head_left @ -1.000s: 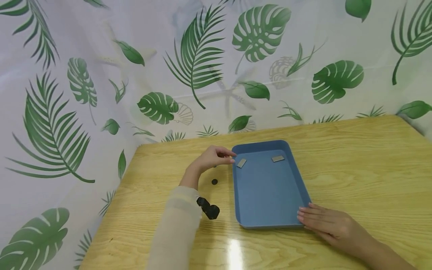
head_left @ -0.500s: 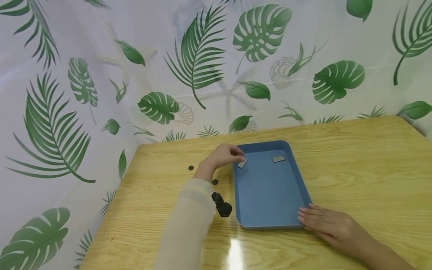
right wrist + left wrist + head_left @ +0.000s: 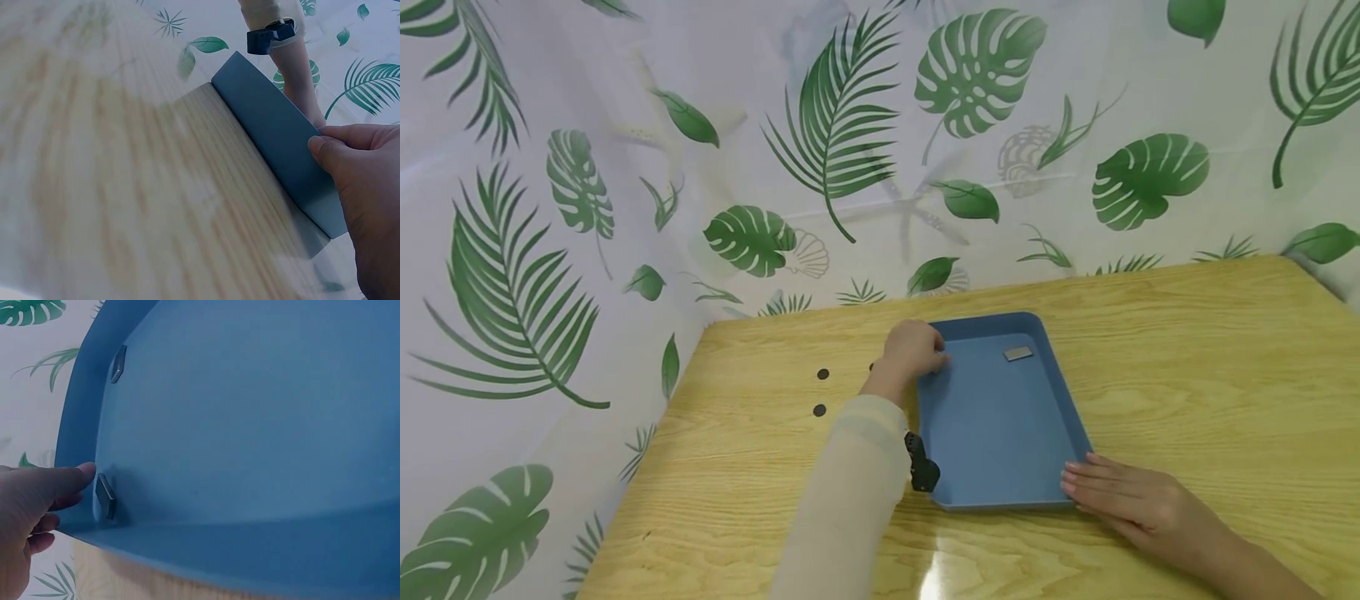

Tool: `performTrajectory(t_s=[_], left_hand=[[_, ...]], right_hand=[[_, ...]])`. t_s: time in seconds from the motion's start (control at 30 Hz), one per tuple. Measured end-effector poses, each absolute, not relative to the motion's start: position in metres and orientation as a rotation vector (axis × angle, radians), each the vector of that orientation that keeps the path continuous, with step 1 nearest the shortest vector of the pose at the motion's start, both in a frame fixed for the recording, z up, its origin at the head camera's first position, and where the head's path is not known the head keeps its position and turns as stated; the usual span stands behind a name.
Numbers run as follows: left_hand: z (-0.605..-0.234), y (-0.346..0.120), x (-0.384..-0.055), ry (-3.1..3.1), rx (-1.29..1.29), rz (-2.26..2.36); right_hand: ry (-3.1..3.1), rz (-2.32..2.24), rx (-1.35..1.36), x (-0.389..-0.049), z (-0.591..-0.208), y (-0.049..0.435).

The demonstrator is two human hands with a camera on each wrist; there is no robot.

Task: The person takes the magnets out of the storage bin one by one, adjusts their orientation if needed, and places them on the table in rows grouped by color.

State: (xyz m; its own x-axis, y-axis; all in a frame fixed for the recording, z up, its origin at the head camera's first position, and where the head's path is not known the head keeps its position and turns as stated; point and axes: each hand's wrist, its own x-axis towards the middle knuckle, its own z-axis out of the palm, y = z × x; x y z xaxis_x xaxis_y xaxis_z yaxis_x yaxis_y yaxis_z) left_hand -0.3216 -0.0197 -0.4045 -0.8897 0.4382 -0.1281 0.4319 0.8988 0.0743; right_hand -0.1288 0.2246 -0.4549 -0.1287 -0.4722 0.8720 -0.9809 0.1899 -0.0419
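The shallow blue tray (image 3: 1003, 425) lies on the table, long side pointing away from me. My left hand (image 3: 913, 348) is at its far left corner, fingers loosely bent. In the left wrist view, the thumb (image 3: 84, 472) is right beside a small grey rectangular piece (image 3: 106, 497), with a narrow gap between them. The head view hides that piece behind the hand. A second rectangular piece (image 3: 1018, 353) sits near the far right corner inside. My right hand (image 3: 1138, 504) holds the tray's near right corner, its thumb (image 3: 325, 150) against the outer wall.
Left of the tray, black discs lie on the wooden table (image 3: 730, 500): one disc (image 3: 823, 374) farther back and another disc (image 3: 819, 410) nearer. Part of a third shows beside the left wrist. A leaf-print cloth (image 3: 880, 150) rises behind the table.
My left hand has moved right from the tray's left rim to inside its corner, now covering the left piece. A disc the forearm hid is showing. The right hand and tray stay put.
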Motion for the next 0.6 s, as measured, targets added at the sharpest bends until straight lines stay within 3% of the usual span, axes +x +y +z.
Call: performTrajectory(t_s=[0.23, 0.6], left_hand=[[-0.412, -0.011, -0.318, 2.925, 0.703, -0.423], [-0.411, 0.000, -0.319, 2.884, 0.479, -0.514]], right_hand=[[-1.720, 0.857, 1.386, -0.129, -0.456, 0.226], [-1.749, 0.845, 1.370, -0.128, -0.458, 0.228]])
